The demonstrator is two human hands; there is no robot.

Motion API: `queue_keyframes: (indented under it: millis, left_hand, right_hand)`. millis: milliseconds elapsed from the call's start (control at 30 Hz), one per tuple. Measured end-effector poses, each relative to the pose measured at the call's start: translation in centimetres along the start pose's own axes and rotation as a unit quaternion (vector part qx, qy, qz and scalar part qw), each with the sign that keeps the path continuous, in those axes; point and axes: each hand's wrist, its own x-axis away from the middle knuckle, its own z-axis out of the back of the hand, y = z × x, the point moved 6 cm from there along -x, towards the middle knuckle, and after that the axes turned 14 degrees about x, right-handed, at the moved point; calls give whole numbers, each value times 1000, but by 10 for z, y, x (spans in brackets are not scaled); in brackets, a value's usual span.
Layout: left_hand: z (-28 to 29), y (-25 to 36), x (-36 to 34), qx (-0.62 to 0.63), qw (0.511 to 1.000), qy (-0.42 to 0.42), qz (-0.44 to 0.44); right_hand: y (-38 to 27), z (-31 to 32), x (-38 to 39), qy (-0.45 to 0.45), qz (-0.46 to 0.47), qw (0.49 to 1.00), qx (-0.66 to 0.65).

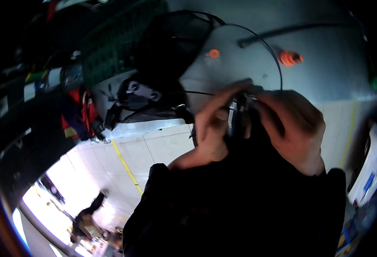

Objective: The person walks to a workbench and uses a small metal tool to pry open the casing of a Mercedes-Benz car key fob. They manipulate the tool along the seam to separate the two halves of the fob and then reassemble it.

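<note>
My left hand (212,130) and my right hand (295,128) are raised close together, fingers curled over a small dark metallic part (235,115), blurred and partly hidden by them. A thin black cable (278,68) loops across the grey worktop (325,77) down to the hands. Beyond them lie a black bar (283,33), a small orange ring (214,54) and an orange-and-black fitting (290,58).
A black bag (171,47), dark gear with a metal plate (143,92), a green crate (102,51) and red-and-black straps (83,111) are at left. A person (85,218) is at lower left. A white car (366,167) stands at right, beside a tiled floor with yellow lines.
</note>
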Motion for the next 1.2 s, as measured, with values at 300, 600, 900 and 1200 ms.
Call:
queue_keyframes:
  millis: [300, 600, 900, 1200]
  left_hand:
    - [1, 27, -5, -129, 986, 20, -100]
    - [21, 86, 15, -84, 977, 160, -117]
    - [27, 110, 18, -253, 937, 101, -218]
    - [41, 118, -1, 4, 981, 155, -113]
  right_hand:
    - [-5, -17, -18, -101, 97, 989, 40]
    - [-60, -42, -70, -160, 170, 972, -38]
    - [-64, -53, -77, -185, 64, 971, -141]
    - [-76, -36, -100, -79, 19, 980, -181]
